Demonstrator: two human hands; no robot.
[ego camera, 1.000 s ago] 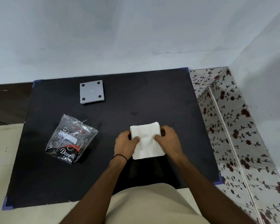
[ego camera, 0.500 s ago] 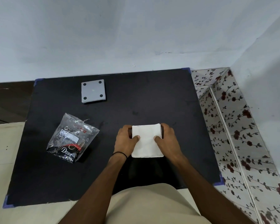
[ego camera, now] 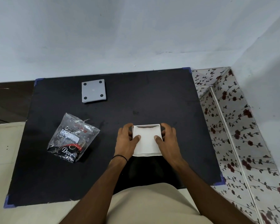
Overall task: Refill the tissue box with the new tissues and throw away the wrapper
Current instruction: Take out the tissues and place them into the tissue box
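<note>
A white stack of tissues (ego camera: 147,143) sits partly inside a white square tissue box (ego camera: 146,126), whose far rim shows above the stack. My left hand (ego camera: 125,142) grips the stack's left side, thumb on top. My right hand (ego camera: 169,142) grips the right side the same way. The near edge of the tissues hangs over the box's front. A crinkled clear and black plastic wrapper (ego camera: 73,138) lies to the left on the black mat (ego camera: 136,102). The grey square lid (ego camera: 93,91) with four dark dots lies at the back left.
The black mat covers a low table against a pale wall. A flower-patterned surface (ego camera: 233,135) runs along the right side. Pale floor tiles show at the left. My beige-clad lap is at the bottom.
Both hands have pushed the tissue stack slightly away and squared it up. The box's far rim now shows behind the tissues.
</note>
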